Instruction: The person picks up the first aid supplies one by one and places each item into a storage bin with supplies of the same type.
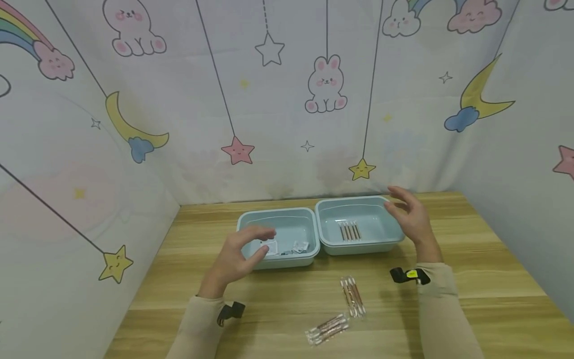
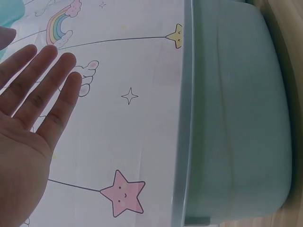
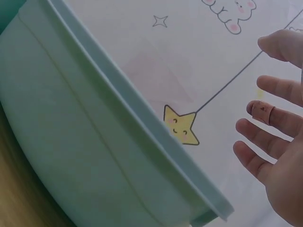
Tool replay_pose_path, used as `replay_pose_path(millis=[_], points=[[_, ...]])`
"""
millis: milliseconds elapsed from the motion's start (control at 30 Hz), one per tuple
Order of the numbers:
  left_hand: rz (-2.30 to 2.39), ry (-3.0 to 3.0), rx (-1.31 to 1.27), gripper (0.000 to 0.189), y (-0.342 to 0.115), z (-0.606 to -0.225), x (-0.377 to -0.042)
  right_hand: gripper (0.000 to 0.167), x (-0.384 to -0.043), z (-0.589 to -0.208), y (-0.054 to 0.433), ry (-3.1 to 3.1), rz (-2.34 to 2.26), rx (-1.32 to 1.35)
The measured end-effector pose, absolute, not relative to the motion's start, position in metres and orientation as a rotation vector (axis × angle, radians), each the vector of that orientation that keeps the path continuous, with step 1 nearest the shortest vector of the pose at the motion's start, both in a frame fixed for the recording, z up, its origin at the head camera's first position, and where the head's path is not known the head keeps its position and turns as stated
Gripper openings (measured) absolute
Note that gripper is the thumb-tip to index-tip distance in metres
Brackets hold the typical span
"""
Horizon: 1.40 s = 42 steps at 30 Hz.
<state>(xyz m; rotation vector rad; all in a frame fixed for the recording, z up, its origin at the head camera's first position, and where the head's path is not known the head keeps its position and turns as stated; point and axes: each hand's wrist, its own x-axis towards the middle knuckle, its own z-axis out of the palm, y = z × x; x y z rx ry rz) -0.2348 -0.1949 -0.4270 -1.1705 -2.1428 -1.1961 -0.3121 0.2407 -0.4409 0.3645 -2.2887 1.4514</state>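
My left hand [image 1: 237, 254] hovers over the front left of the left light-blue basin [image 1: 276, 213], its fingers extended and holding nothing. My right hand [image 1: 412, 217] is raised at the right rim of the right light-blue basin [image 1: 354, 200], fingers spread and bare of any object. A bandage [image 3: 262, 112] wraps one of its fingers in the right wrist view. Inside the right basin lies a clear pack of cotton swabs [image 1: 350, 231]. Small white packets [image 1: 300, 247] lie in the left basin, partly hidden by my left hand.
Two more clear packs of brown-stemmed cotton swabs, an upper pack [image 1: 353, 297] and a lower pack [image 1: 327, 329], lie on the wooden table [image 1: 269, 314] in front of the basins. A printed curtain [image 1: 287, 114] stands behind and at both sides.
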Motion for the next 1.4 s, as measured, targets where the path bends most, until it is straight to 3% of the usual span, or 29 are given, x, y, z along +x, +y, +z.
replay_pose_path(millis=[400, 1400], points=[[-1.226, -2.063, -1.239, 0.035, -0.191, -0.419, -0.229, 0.051, -0.322, -0.460, 0.251, -2.394, 1.459, 0.203], [-1.213, -2.137, -1.223, 0.034, -0.192, -0.421, -0.228, 0.055, -0.332, -0.495, 0.260, -2.571, 1.414, 0.099]])
